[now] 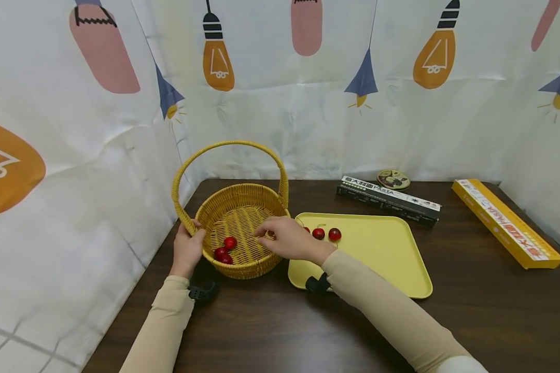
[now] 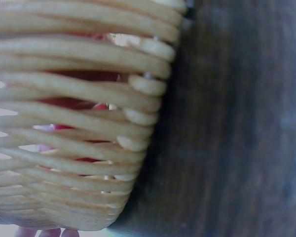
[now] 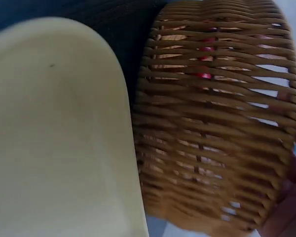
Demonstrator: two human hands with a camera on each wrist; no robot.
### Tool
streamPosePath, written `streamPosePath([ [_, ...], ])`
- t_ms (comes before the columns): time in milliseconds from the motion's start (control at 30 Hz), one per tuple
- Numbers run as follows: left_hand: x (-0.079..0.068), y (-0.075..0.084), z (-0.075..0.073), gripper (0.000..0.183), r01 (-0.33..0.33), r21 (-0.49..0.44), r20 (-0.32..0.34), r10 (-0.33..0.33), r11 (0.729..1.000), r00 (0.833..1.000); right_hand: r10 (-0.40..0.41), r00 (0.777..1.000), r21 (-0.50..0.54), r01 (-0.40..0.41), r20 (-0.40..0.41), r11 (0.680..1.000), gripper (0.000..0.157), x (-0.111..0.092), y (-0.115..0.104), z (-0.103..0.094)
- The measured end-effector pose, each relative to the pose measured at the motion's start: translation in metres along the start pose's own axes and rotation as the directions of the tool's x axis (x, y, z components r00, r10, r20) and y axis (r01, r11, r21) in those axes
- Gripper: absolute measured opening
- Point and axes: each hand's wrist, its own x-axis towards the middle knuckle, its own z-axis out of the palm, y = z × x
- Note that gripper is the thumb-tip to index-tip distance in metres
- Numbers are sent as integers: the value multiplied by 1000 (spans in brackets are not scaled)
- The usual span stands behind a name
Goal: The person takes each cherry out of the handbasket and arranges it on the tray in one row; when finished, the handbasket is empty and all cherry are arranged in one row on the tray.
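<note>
A yellow wicker basket (image 1: 245,269) with a tall arched handle stands on the left of the table. My left hand (image 1: 186,251) grips its left rim near the foot of the handle. Several red cherries (image 1: 230,243) lie inside at the front left. My right hand (image 1: 291,238) is over the basket's right rim, fingers bent inward above the inside; whether they pinch anything is hidden. Both wrist views show the woven wall (image 2: 79,94) close up, red glimpsed through its gaps. Beside the basket, a yellow tray (image 1: 382,259) bears cherries (image 1: 334,234) with stems, partly behind the right hand.
A black pasta box (image 1: 387,199) lies behind the tray, next to a round patterned disc (image 1: 393,179). A yellow pasta box (image 1: 508,223) lies at the far right of the dark wooden table (image 1: 261,331). Printed white cloth (image 1: 284,119) hangs behind and at the sides.
</note>
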Motion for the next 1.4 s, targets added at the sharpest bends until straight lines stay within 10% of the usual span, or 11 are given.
streamPosePath([
  [333,1,-2,3,25,9,4,-13,-9,1000,1000,196,963,-165,-166,186,972,30,37,-14,29],
  [667,1,-2,5,22,-2,3,-39,2,1000,999,119,865,-76,-94,487,993,34,54,-14,34],
  [1067,-1,-2,3,22,-5,26,-43,6,1000,999,-40,845,75,0,533,997,37,58,-11,34],
  [1400,-1,2,2,23,-8,31,-34,9,999,999,-18,840,120,-56,543,991,24,57,-11,32],
])
